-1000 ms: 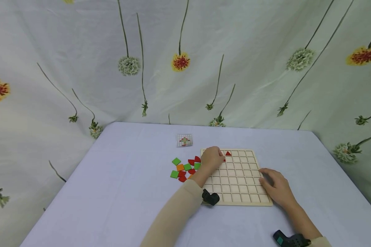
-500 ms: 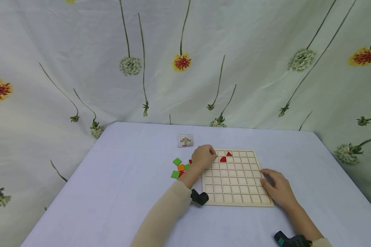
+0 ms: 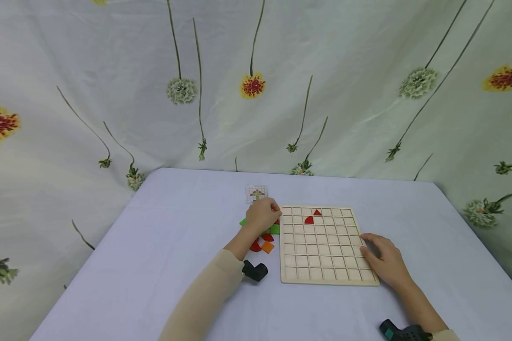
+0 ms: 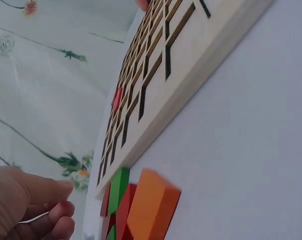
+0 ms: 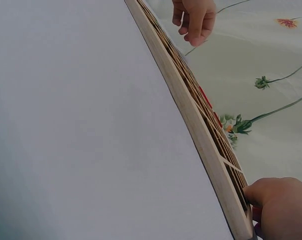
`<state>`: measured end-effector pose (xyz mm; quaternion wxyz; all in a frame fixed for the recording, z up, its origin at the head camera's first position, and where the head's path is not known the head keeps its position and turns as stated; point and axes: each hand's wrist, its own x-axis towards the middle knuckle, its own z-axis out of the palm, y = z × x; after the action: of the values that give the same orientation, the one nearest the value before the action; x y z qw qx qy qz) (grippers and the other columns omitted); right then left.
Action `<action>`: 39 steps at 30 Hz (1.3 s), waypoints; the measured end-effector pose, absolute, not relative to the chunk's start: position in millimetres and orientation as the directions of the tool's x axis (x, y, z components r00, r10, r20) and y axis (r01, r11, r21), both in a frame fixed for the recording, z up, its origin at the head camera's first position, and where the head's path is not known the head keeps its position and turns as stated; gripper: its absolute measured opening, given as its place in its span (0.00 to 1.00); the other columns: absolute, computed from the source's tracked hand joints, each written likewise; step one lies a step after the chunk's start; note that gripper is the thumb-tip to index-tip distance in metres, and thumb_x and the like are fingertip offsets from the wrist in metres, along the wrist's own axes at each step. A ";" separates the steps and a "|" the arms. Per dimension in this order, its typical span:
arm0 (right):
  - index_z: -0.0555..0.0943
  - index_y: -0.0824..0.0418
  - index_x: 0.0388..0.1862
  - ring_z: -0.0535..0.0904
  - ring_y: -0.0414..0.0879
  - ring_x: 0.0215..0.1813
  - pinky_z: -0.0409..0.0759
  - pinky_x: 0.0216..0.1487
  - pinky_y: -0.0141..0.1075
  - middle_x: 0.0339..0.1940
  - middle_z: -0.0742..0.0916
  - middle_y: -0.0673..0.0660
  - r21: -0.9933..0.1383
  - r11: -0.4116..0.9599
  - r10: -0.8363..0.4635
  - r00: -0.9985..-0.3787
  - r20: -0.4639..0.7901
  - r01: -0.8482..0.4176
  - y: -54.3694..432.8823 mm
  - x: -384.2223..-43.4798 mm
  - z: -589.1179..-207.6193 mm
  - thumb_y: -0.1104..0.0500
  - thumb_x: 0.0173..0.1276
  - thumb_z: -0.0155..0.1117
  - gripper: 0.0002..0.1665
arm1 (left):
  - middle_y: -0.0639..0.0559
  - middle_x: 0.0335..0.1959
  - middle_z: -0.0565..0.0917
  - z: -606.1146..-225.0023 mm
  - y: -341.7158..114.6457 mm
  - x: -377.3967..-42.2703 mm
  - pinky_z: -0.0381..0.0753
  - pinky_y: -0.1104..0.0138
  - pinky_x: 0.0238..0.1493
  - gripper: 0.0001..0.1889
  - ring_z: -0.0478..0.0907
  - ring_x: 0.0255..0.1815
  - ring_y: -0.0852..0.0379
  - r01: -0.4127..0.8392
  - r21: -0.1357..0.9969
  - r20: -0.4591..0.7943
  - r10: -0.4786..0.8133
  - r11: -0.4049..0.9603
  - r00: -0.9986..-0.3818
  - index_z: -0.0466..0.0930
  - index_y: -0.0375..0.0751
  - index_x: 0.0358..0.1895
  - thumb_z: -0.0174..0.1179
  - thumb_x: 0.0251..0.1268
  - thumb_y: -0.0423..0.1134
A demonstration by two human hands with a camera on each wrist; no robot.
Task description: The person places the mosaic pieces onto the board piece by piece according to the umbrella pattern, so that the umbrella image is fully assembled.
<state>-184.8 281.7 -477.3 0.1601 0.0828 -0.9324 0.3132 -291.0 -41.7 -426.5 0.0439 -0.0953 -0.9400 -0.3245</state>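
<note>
The tiles (image 3: 267,246) beside the board (image 3: 324,248) seem light and stiff, best pinched by their edges, while the left hand (image 3: 261,214) hovers loosely curled, empty, and the right hand (image 3: 383,258) touches the board with relaxed fingers.

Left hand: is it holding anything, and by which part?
Nothing is visible in the grip of the left hand, near the coloured pieces.

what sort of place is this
Perhaps a small indoor corner set up for tabletop activities: a flower-print backdrop rises behind and beside a pale table, on which a wooden grid board lies.
</note>
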 end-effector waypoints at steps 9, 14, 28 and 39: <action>0.77 0.72 0.56 0.69 0.70 0.62 0.62 0.61 0.63 0.57 0.79 0.73 -0.558 0.786 -0.063 -0.932 0.357 -0.266 281.4 -183.3 -475.1 0.63 0.69 0.61 0.20 | 0.54 0.23 0.78 -423.3 -77.0 -292.1 0.70 0.67 0.26 0.07 0.72 0.26 0.55 0.116 0.603 0.088 0.078 0.790 -0.993 0.82 0.44 0.31 0.65 0.64 0.41; 0.77 0.72 0.56 0.68 0.70 0.63 0.61 0.61 0.63 0.58 0.78 0.73 -0.568 0.782 -0.059 -0.937 0.345 -0.259 282.1 -183.6 -473.1 0.62 0.69 0.61 0.20 | 0.53 0.24 0.77 -423.4 -88.9 -291.3 0.71 0.67 0.26 0.07 0.72 0.26 0.55 0.105 0.603 0.058 0.088 0.791 -0.994 0.81 0.44 0.31 0.66 0.63 0.41; 0.76 0.72 0.56 0.67 0.71 0.63 0.62 0.61 0.64 0.59 0.78 0.73 -0.577 0.773 -0.060 -0.936 0.346 -0.263 282.8 -186.1 -477.0 0.64 0.69 0.59 0.19 | 0.52 0.26 0.78 -413.8 -129.0 -282.1 0.74 0.63 0.36 0.07 0.73 0.31 0.54 0.157 0.488 0.009 0.174 0.858 -0.985 0.83 0.40 0.35 0.68 0.60 0.40; 0.76 0.72 0.56 0.68 0.70 0.63 0.62 0.61 0.63 0.58 0.78 0.73 -0.574 0.776 -0.060 -0.936 0.348 -0.263 282.0 -183.8 -474.5 0.63 0.69 0.60 0.20 | 0.50 0.28 0.79 -418.9 -129.2 -276.8 0.75 0.61 0.41 0.10 0.73 0.33 0.53 0.067 0.571 -0.097 0.148 0.818 -0.984 0.83 0.36 0.36 0.72 0.56 0.37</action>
<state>-183.8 282.0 -474.5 0.1568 0.0868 -0.9292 0.3233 -276.8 -129.2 -418.9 -0.0684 -0.0566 -0.9510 -0.2962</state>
